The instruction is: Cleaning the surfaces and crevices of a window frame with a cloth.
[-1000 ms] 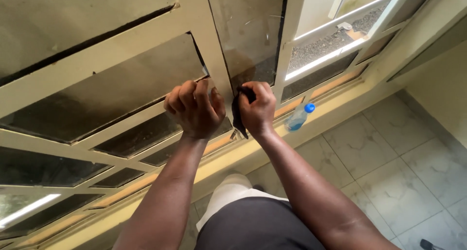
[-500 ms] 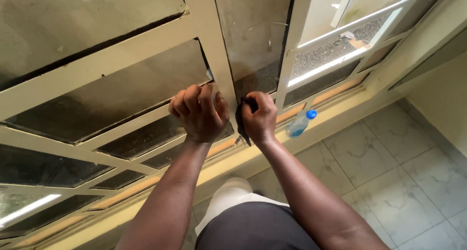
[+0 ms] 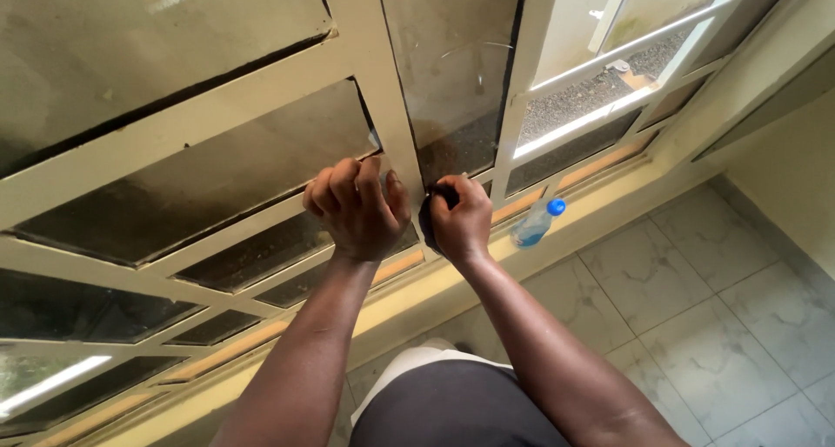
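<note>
A cream-painted metal window frame (image 3: pixel 387 73) with dusty glass panes fills the upper part of the head view. My left hand (image 3: pixel 357 208) is clenched around a bar of the frame near its upright. Right beside it, my right hand (image 3: pixel 461 216) grips a dark cloth (image 3: pixel 428 223) and presses it against the frame's lower part below a tall glass pane (image 3: pixel 452 82). Most of the cloth is hidden inside my fist.
A clear plastic bottle with a blue cap (image 3: pixel 535 223) lies on the cream sill (image 3: pixel 600 182) to the right of my hands. An open window sash (image 3: pixel 626 51) stands at the upper right. Pale marbled floor tiles (image 3: pixel 696 308) lie below.
Both hands have slid downward along the frame, and the cloth has bunched tighter in my right fist. The bottle has stayed put on the sill.
</note>
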